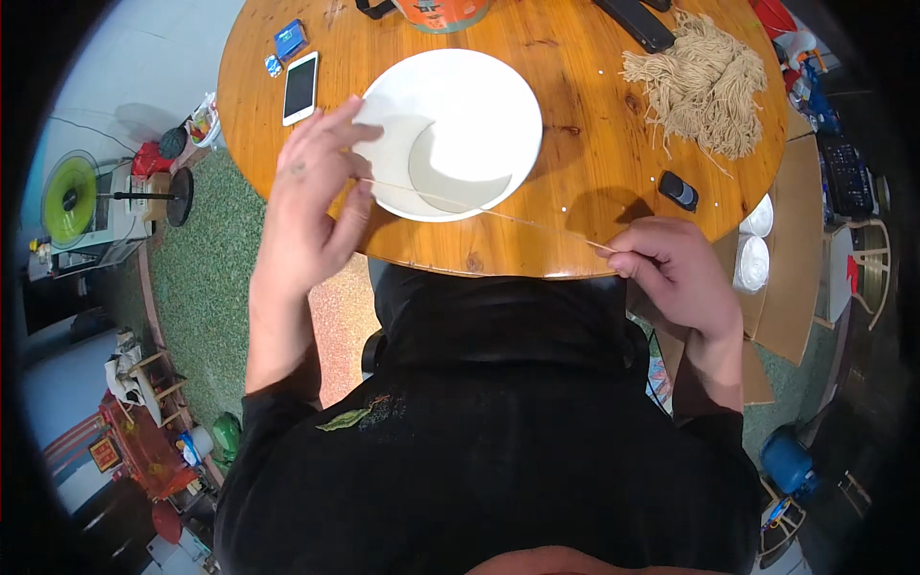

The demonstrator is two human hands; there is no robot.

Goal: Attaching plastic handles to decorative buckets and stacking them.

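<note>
A thin, pale string (522,221) is stretched between my hands, over the near rim of a large white bowl (529,105). My right hand (676,268), near the table's front edge, pinches one end between thumb and forefinger. At the bowl's left side is my left hand (316,196). Its upper fingers are raised and apart, while the string meets it at the thumb and a lower finger, which appear closed on it. A loose heap of beige strings (714,91) lies on the far right of the round wooden table (575,172).
A white phone (301,88) and a small blue box (290,39) lie left of the bowl. An orange container (443,13) and a black case (637,24) stand farther back. A dark key fob (678,191) is near the right edge. Cardboard (793,278) leans beside the table.
</note>
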